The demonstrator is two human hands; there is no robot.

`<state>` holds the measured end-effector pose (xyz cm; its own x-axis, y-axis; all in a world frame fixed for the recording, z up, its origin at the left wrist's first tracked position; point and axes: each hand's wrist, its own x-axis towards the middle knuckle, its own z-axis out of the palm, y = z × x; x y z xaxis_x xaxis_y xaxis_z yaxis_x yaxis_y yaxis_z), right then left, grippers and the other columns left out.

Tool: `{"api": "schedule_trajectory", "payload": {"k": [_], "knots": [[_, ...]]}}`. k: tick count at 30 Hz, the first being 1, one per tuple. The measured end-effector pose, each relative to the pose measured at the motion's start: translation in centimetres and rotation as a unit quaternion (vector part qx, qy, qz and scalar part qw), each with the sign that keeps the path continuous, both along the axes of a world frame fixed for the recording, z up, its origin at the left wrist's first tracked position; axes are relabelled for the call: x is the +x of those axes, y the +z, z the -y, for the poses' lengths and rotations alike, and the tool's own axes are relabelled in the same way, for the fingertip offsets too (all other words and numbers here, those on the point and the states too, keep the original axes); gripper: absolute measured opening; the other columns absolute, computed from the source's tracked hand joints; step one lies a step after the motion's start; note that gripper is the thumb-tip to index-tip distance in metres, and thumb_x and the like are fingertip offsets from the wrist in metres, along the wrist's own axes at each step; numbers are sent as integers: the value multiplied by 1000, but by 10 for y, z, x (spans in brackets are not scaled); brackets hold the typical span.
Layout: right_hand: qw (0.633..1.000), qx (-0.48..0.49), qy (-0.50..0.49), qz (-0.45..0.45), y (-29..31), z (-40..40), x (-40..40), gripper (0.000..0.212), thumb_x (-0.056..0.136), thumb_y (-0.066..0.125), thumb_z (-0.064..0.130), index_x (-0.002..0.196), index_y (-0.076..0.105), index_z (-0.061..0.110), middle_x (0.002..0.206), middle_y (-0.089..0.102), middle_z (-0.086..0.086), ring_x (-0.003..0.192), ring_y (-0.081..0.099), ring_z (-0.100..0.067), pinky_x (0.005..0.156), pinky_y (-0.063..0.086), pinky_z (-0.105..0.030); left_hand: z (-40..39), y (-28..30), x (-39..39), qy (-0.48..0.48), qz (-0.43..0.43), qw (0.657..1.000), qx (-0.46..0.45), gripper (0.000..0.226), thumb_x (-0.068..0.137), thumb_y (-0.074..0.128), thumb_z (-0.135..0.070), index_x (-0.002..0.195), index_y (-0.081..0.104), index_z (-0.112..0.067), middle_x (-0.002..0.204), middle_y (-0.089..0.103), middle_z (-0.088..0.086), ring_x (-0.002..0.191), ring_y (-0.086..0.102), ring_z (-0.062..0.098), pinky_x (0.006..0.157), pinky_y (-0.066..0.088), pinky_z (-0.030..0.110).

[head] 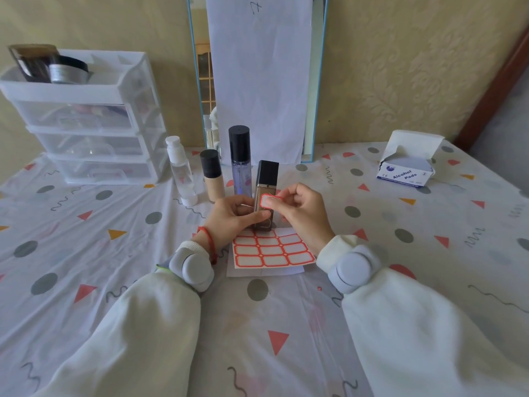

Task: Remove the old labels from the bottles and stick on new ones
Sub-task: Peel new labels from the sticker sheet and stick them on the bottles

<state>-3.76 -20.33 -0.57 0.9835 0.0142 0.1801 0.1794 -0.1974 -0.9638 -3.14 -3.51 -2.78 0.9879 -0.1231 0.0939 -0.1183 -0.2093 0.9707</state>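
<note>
Square brown glass bottle with a black cap [264, 193] stands at the sticker sheet's [273, 251] far edge, left hand [233, 216] gripping it. Right hand [297, 209] pinches a red-edged white label [270, 201] onto its front. Fingers hide the bottle's bottom. Open bench [86, 253] lies on both sides.

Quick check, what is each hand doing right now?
Left hand: grips the square tan bottle with black cap.
Right hand: pinches a red-bordered white label against that bottle.

Left hand [233, 214]: fingers curled, gripping, thumb pointing right. Right hand [300, 212]: just beside it, fingertips pinching, wrist lower.
</note>
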Motion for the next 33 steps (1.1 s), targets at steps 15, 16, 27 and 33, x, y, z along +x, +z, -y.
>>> {"api": "schedule_trajectory", "payload": {"k": [15,16,27,33], "knots": [[999,-26,-16,14,-2,-1,4,26,79,77,32,90,62,14,85,68,-3,81,65,-16,72,56,-28,0,0,0,6,-4,1000,9,42,70,76,-35,100,68,-8,89,76,5,81,73,23,79,59,43],[999,-28,-17,15,-2,-1,4,26,79,76,33,89,62,14,85,68,-2,80,65,-15,71,55,-25,0,1,0,5,-3,1000,9,43,68,76,-37,100,68,-8,89,76,4,81,73,22,79,59,42],[998,-47,-25,23,-2,0,7,41,75,77,42,103,53,26,84,67,7,74,63,-5,56,43,-5,0,1,-1,-13,13,1000,-11,39,69,73,-35,97,67,-9,85,76,-2,77,73,18,65,58,24],[999,-20,-13,-23,-3,3,8,42,75,75,49,102,55,25,96,66,7,85,64,-10,72,54,-26,0,1,1,-19,10,999,-24,34,74,73,-30,99,67,-8,87,76,1,80,73,20,68,58,25]]}}
